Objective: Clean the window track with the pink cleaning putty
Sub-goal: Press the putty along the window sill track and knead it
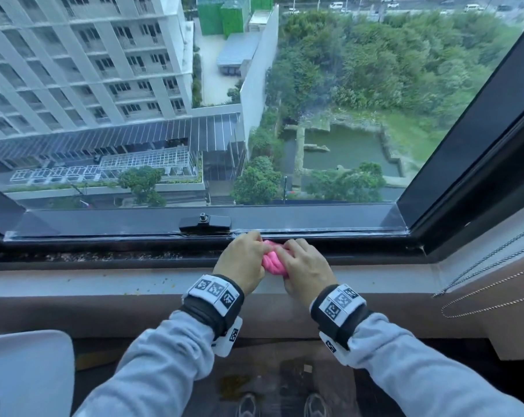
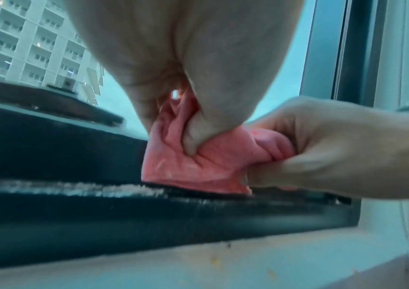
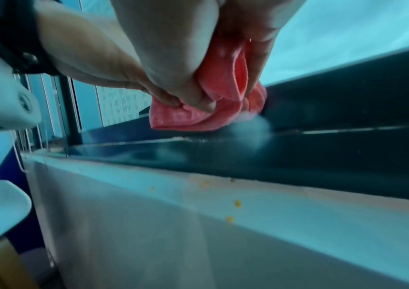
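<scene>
You have the pink cleaning putty (image 1: pixel 273 260) pinched between both hands, just at 12 o'clock from your wrists: your left hand (image 1: pixel 242 261) curls its fingers and thumb into one end, your right hand (image 1: pixel 305 269) grips the other, and the wad is folded and creased between them. In the left wrist view its lower edge sits on or just above the window track (image 1: pixel 110 254); contact is hard to confirm. To do this step well, I would flatten the wad a little so a fresh face points down, press it firmly into the channel, then peel it up slowly rather than dragging it, so the grit lifts with it. The dirtiest stretch appears to run toward 9 o'clock, where specks line the groove. Watch the black window latch (image 1: pixel 205 223) at 11 o'clock, just beyond your left knuckles; it stands near enough to snag the putty. Yellowish crumbs dot the pale sill (image 1: pixel 104 282) at 8 o'clock, and the blind's bead chains (image 1: pixel 483 284) hang at 3 o'clock, well apart.
</scene>
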